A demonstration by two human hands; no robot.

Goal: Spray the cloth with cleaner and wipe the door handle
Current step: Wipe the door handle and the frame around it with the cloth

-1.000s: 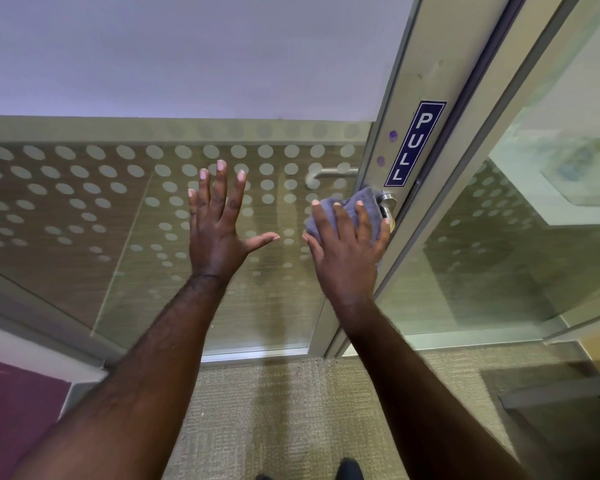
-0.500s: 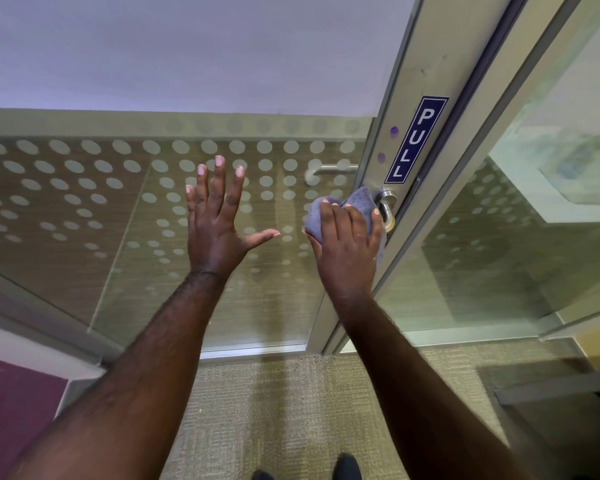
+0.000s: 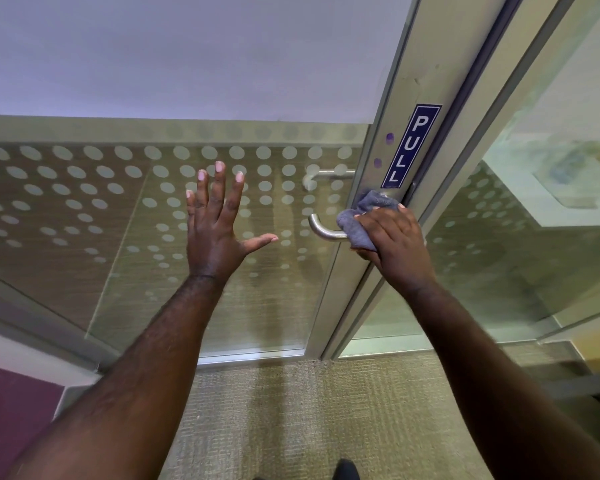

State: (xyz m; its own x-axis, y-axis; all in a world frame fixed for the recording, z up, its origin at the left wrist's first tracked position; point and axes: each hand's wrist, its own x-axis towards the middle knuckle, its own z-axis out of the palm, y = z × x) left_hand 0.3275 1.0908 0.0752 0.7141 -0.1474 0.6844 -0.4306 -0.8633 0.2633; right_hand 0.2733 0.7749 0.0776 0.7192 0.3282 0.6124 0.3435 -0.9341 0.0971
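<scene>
In the middle of the frame we see the door handle (image 3: 321, 230) curve out bare at its left end, with open room all round it. Its right end is blocked by the right hand (image 3: 392, 237) and the bunched cloth (image 3: 364, 220). The left hand (image 3: 215, 233) is spread flat on the spotted glass door (image 3: 84, 209) left of centre, with clear glass between its thumb and the handle.

A blue PULL sign (image 3: 410, 146) runs down the metal door frame (image 3: 426, 57). Left of it, a glass panel (image 3: 84, 202) carries frosted dots. Beige carpet (image 3: 291, 417) covers the floor below.
</scene>
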